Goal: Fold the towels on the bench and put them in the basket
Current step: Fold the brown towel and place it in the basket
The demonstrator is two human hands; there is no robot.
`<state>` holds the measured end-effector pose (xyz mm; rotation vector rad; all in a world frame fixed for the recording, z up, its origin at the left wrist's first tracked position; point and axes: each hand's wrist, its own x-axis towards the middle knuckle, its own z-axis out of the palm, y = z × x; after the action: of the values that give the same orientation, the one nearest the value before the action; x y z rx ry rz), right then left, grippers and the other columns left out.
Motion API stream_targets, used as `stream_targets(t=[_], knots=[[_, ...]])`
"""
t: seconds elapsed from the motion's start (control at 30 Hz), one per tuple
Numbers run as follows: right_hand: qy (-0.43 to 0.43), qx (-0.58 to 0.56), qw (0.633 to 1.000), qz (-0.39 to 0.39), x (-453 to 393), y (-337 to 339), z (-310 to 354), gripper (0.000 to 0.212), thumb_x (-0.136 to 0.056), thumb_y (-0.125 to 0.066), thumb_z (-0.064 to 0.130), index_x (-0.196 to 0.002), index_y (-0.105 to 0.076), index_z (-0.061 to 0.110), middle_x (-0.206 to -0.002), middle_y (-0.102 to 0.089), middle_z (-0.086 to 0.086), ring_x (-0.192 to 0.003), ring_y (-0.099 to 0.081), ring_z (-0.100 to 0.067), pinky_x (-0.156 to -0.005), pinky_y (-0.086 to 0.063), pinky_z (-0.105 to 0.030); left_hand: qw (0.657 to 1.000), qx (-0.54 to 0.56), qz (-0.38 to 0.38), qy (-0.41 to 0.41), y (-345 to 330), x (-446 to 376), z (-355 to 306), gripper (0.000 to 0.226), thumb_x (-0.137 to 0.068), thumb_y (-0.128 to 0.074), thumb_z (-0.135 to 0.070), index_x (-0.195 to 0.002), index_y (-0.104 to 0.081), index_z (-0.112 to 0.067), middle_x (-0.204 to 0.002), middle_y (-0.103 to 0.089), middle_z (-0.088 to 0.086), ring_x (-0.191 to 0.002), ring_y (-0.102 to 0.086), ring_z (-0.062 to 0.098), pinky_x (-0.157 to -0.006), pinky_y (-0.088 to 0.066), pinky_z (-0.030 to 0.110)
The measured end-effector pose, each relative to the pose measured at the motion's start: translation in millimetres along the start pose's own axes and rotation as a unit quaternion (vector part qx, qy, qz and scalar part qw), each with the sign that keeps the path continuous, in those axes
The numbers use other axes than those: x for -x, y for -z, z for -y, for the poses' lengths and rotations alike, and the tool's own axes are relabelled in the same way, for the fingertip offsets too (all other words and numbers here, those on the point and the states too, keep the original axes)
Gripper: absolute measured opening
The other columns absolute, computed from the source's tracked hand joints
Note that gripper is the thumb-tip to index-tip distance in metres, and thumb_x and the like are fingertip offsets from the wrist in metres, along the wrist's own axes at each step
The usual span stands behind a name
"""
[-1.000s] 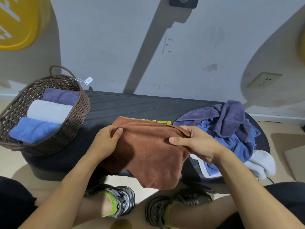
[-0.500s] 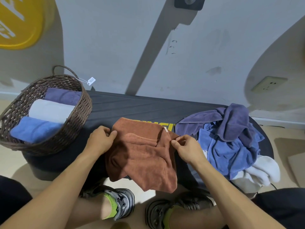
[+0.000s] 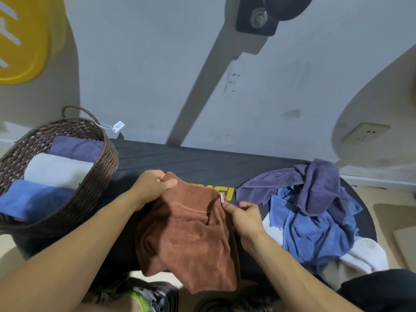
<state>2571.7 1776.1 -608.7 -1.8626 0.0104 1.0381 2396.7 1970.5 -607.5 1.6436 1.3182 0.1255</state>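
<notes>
A rust-brown towel (image 3: 193, 235) drapes over the near edge of the black bench (image 3: 191, 163), its lower part hanging toward the floor. My left hand (image 3: 150, 185) grips its upper left corner. My right hand (image 3: 244, 216) pinches the upper right corner, beside a small white label. A dark wicker basket (image 3: 94, 190) stands on the left end of the bench and holds three rolled towels: purple, white and blue. A loose heap of purple (image 3: 315, 188), blue (image 3: 310, 230) and white (image 3: 364, 255) towels lies on the right end.
A grey wall rises right behind the bench, with a wall socket (image 3: 364, 136) at the right. My shoes (image 3: 146, 298) stand on the floor below the hanging towel. A paper tag (image 3: 118, 126) hangs from the basket's handle.
Both hands shifted from the middle of the towel's top edge out to its corners. The towel is raised a little and bunched between them.
</notes>
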Motion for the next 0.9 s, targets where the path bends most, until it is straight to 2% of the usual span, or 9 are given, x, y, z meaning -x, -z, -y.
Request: stream_targets(t=[0.07, 0.17, 0.33, 0.43, 0.53, 0.63, 0.7, 0.83, 0.9], knots=[[-0.039, -0.024, 0.997, 0.059, 3.0, 3.8, 8.5, 0.023, -0.084, -0.076, 0.018, -0.079, -0.058, 0.003, -0.080, -0.066, -0.017, -0.069, -0.058, -0.027, -0.066, -0.052, -0.039, 0.995, 0.101, 0.027, -0.005, 9.9, -4.9, 3.0, 0.018, -0.086, -0.072, -0.027, -0.076, -0.064, -0.014, -0.066, -0.068, -0.010, -0.067, -0.061, 0.010, -0.063, -0.047, 0.026], [-0.039, -0.019, 0.993, 0.112, 2.6, 12.2, 28.4, 0.015, -0.088, -0.068, 0.008, -0.098, -0.069, -0.003, -0.086, -0.074, -0.017, -0.064, -0.064, -0.025, -0.056, -0.053, -0.033, 0.998, 0.042, 0.004, -0.041, 25.5, -16.5, 11.6, 0.011, -0.086, -0.073, -0.019, -0.088, -0.064, -0.014, -0.084, -0.073, 0.006, -0.081, -0.067, 0.020, -0.074, -0.051, 0.033], [0.136, 0.116, 0.984, -0.027, -24.1, 14.3, 56.2, 0.021, -0.085, -0.065, -0.002, -0.098, -0.065, 0.015, -0.091, -0.073, -0.010, -0.077, -0.068, -0.025, -0.075, -0.057, -0.040, 0.993, -0.059, -0.057, -0.087, 37.7, -39.2, 13.8, 0.019, -0.084, -0.073, -0.022, -0.079, -0.055, -0.019, -0.074, -0.066, 0.001, -0.069, -0.058, 0.014, -0.062, -0.040, 0.029], [0.258, 0.192, 0.944, -0.078, -42.6, 14.8, 69.4, 0.024, -0.085, -0.066, 0.007, -0.101, -0.060, 0.024, -0.085, -0.067, 0.007, -0.068, -0.062, -0.008, -0.063, -0.048, -0.016, 0.982, -0.125, -0.100, -0.104, 42.0, -50.5, 16.4, 0.030, -0.084, -0.073, -0.027, -0.071, -0.047, -0.021, -0.068, -0.056, -0.004, -0.063, -0.050, 0.010, -0.056, -0.034, 0.026], [0.315, 0.198, 0.922, -0.108, -59.9, 13.1, 79.5, 0.024, -0.087, -0.065, 0.009, -0.104, -0.056, 0.023, -0.084, -0.066, 0.010, -0.060, -0.062, -0.014, -0.063, -0.050, -0.023, 0.975, -0.130, -0.137, -0.113, 42.6, -60.7, 16.7, 0.034, -0.084, -0.073, -0.030, -0.070, -0.043, -0.023, -0.066, -0.054, -0.005, -0.062, -0.049, 0.010, -0.054, -0.031, 0.026], [0.286, 0.172, 0.936, -0.111, -70.9, 9.6, 85.5, 0.018, -0.093, -0.059, 0.012, -0.109, -0.054, 0.016, -0.091, -0.068, 0.003, -0.057, -0.068, -0.018, -0.065, -0.057, -0.036, 0.982, -0.081, -0.156, -0.069, 40.9, -68.8, 8.6, 0.029, -0.084, -0.073, -0.032, -0.079, -0.049, -0.017, -0.072, -0.060, -0.001, -0.075, -0.057, 0.024, -0.065, -0.038, 0.033], [0.248, 0.165, 0.948, -0.109, -70.2, 9.6, 85.8, 0.017, -0.091, -0.060, 0.011, -0.107, -0.055, 0.014, -0.091, -0.070, -0.005, -0.068, -0.070, -0.021, -0.074, -0.058, -0.041, 0.985, -0.055, -0.159, -0.045, 39.9, -66.6, 1.3, 0.030, -0.086, -0.070, -0.032, -0.093, -0.048, -0.014, -0.081, -0.065, 0.001, -0.084, -0.059, 0.025, -0.073, -0.040, 0.033], [0.208, 0.278, 0.938, 0.006, -45.7, 16.3, 65.9, 0.006, -0.085, -0.065, 0.022, -0.088, -0.061, 0.021, -0.077, -0.072, 0.001, -0.069, -0.070, -0.021, -0.072, -0.058, -0.041, 0.951, -0.189, -0.155, -0.190, 31.4, -23.0, 5.9, 0.029, -0.082, -0.069, -0.028, -0.101, -0.048, -0.021, -0.093, -0.055, -0.002, -0.085, -0.057, 0.021, -0.076, -0.049, 0.038], [0.197, 0.403, 0.892, 0.061, -31.4, 22.3, 47.3, 0.020, -0.083, -0.068, 0.032, -0.097, -0.058, 0.022, -0.086, -0.070, 0.005, -0.080, -0.069, -0.019, -0.071, -0.051, -0.030, 0.934, -0.277, -0.082, -0.211, 27.9, 5.5, 18.3, 0.036, -0.080, -0.069, -0.039, -0.107, -0.048, -0.026, -0.099, -0.048, -0.007, -0.092, -0.054, 0.015, -0.082, -0.050, 0.037]])
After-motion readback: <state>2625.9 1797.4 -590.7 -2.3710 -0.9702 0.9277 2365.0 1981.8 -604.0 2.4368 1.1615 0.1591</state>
